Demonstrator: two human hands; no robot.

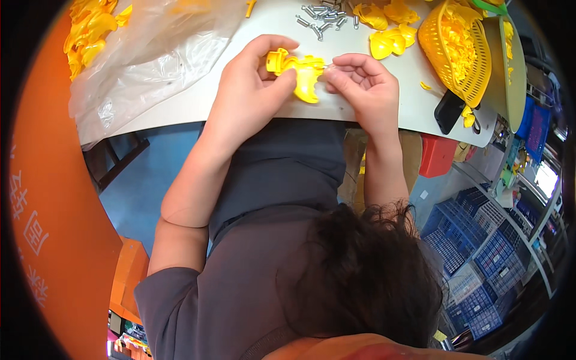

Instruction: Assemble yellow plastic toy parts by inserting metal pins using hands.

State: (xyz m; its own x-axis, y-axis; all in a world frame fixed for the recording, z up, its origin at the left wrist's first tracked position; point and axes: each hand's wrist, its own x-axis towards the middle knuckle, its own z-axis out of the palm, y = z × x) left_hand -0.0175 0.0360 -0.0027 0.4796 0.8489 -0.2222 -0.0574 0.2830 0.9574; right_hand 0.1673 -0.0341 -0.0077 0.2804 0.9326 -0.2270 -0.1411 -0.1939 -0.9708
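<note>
Over the table's near edge, my left hand is closed around a yellow plastic part. The part has a ring-like end on the left and a curved, claw-shaped piece hanging down. At the part's right end, my right hand is closed in a pinch, thumb against forefinger. A tiny shiny bit shows at those fingertips, too small to name, and its other fingers are curled. Beyond my hands lies a loose pile of metal coil springs. More curved yellow pieces rest to the right of the springs.
A clear plastic bag covers the white table's left side, beside heaped yellow pieces. At the right stand a yellow basket of yellow pieces and a black phone. A red bin and blue crates are below.
</note>
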